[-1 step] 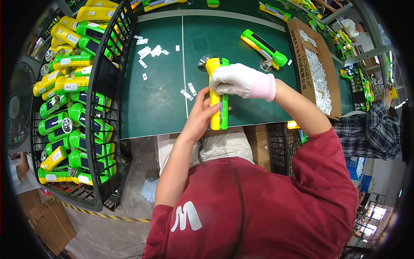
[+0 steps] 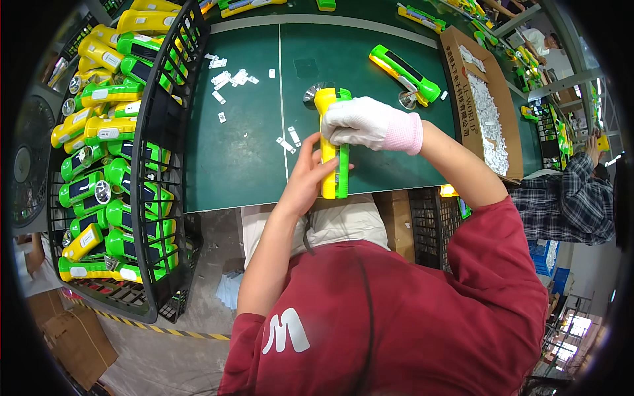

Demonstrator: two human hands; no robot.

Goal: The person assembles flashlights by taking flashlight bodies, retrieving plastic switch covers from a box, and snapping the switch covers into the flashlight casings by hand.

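Observation:
A yellow and green flashlight (image 2: 329,178) lies on the green worktable, its length pointing away from me. A clear, shiny lamp reflector (image 2: 318,94) shows at its far end. My left hand (image 2: 308,175), bare, is closed around the lower part of the body, thumb across it. Over the upper part sits my right hand (image 2: 363,124) in a white glove with a pink cuff. Its fingers are curled and pressed together on the flashlight; their tips are hidden. Small white plates (image 2: 286,144) lie just left of the flashlight.
A black basket (image 2: 142,165) piled with flashlights stands at the left. Another flashlight (image 2: 404,72) lies at the far right, beside a cardboard box (image 2: 467,99) of small white parts. More white plates (image 2: 228,79) are scattered at the far left. A person in a plaid shirt (image 2: 561,198) is at the right.

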